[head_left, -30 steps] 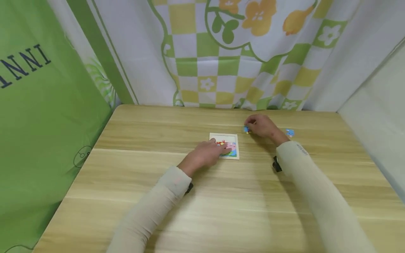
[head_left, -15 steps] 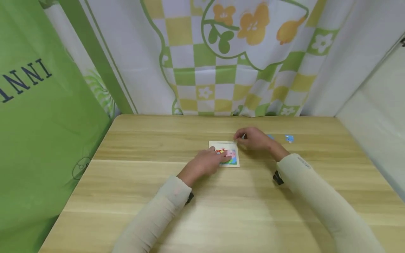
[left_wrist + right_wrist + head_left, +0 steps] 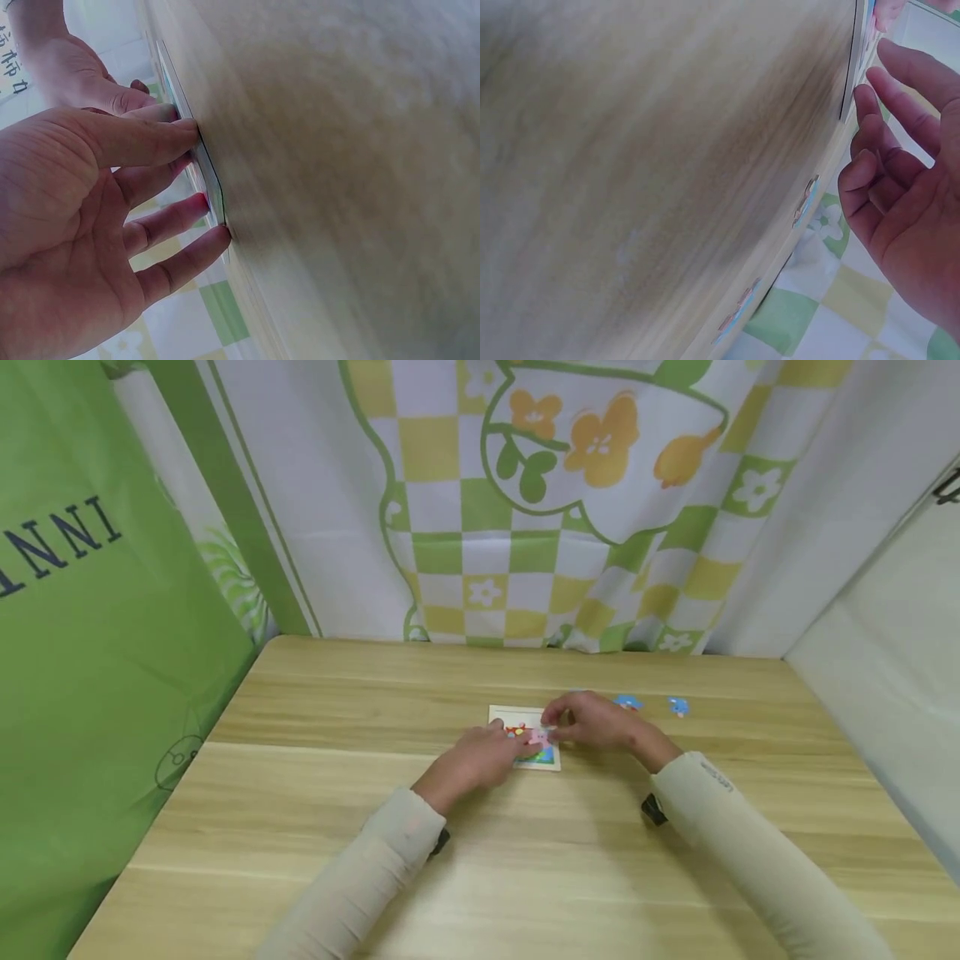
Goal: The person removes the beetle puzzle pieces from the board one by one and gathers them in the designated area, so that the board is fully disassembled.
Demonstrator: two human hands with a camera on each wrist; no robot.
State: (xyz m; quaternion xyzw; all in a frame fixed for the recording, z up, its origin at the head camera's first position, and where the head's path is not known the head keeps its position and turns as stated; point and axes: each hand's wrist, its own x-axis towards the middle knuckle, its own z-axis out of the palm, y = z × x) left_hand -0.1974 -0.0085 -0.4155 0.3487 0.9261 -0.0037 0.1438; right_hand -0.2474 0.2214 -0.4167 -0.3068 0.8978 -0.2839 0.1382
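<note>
My left hand (image 3: 483, 753) rests on a small square picture puzzle in a pale wooden frame (image 3: 558, 756), its fingers fairly straight. The picture shows a pink figure with red, green and blue; the upper strip is plain pale. In the left wrist view, that hand's fingertips (image 3: 193, 135) touch the puzzle's edge. At the frame's upper right, my right hand (image 3: 596, 720) has its thumb and forefinger close together over the picture. They seem to pinch a small puzzle piece, mostly hidden by the fingers. The right wrist view shows the right hand (image 3: 907, 142) beside the frame's edge (image 3: 850, 67).
Blue puzzle pieces lie beyond and right of the right hand: one (image 3: 628, 702) close by, another (image 3: 678, 706) farther right, and a partly hidden one (image 3: 577, 692). The wooden table (image 3: 360, 693) ends at a checked curtain (image 3: 487, 552). Green cloth (image 3: 112, 693) hangs left.
My right hand has moved left and nearer from among the blue pieces to the puzzle frame. The left hand has stayed on the puzzle. The head view has tilted slightly up.
</note>
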